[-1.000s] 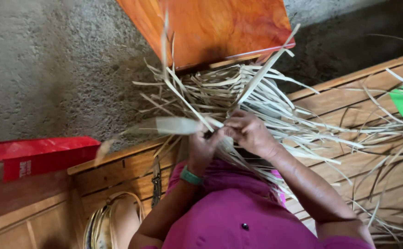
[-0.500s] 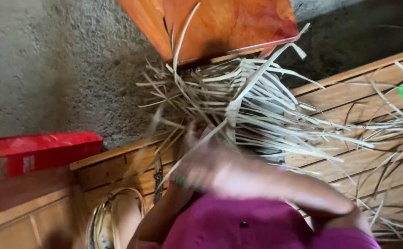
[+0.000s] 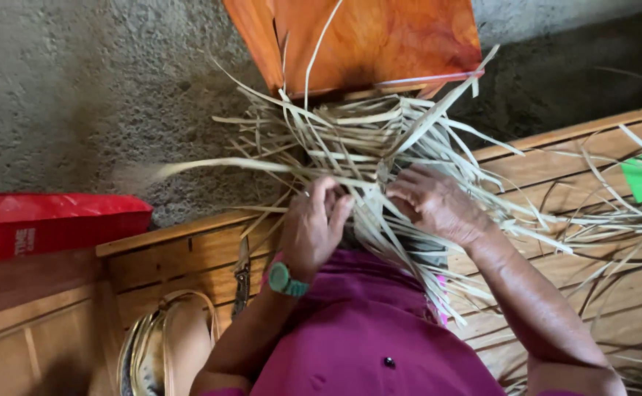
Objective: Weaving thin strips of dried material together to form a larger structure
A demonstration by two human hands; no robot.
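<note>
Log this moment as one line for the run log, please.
left hand: gripping pale dried leaf strips | right hand: gripping same bundle | behind: orange wooden board | left: red box

A slatted wooden platform (image 3: 578, 242) fills the lower half of the frame. On it lie loose pale leaf strips (image 3: 614, 220) at right, a green scrap (image 3: 640, 180) (upper right), and a woven bag (image 3: 159, 352) at lower left.
</note>
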